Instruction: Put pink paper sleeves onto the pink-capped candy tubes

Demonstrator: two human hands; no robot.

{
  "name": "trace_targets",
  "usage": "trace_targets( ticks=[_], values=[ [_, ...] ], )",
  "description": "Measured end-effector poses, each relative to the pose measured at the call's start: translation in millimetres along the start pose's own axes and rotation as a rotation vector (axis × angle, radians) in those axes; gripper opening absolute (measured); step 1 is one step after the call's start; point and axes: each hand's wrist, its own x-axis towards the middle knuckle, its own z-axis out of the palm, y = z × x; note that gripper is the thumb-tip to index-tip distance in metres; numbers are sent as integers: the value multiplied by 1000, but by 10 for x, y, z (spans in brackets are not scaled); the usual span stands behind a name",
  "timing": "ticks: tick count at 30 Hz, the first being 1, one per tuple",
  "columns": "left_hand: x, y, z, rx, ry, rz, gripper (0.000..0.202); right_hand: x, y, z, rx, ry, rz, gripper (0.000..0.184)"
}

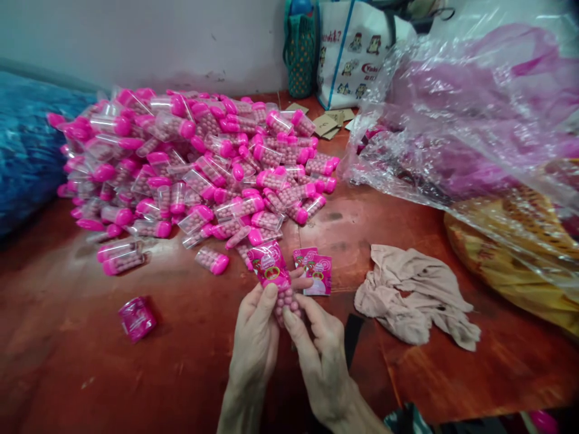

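Observation:
Both hands meet over the front middle of the table. My left hand [256,334] is closed, its thumb pressed on the lower edge of a shiny pink printed sachet [269,263]. My right hand [322,346] is closed on a clear tube of pink balls [287,301], just below the sachet; the fingers cover part of the tube, and its cap cannot be made out. Two more flat pink sachets [320,276] lie beyond my right fingers. To the left, another pink packet [137,318] rests alone on the table.
A big heap of ball-filled tubes with pink caps [208,163] covers the back left. A crumpled beige cloth [414,295] lies right, near clear plastic sheeting [434,126] and a yellow bag [493,259]. Blue bagging [31,150] stands left; a white carrier bag [353,54] stands behind.

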Motion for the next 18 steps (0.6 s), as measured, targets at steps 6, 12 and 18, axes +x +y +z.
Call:
trace_targets(
  ticks=[6, 12, 18],
  values=[
    [-51, -93, -2, 17, -18, -8, 25, -51, 23, -2, 47, 4, 55, 21],
    [-62, -96, -66, -12, -61, 12, 23, 15, 58, 13, 82, -14, 60, 20],
    [-73, -109, -49, 24, 4, 78, 17, 83, 20, -157, -113, 104, -138, 15]
  ],
)
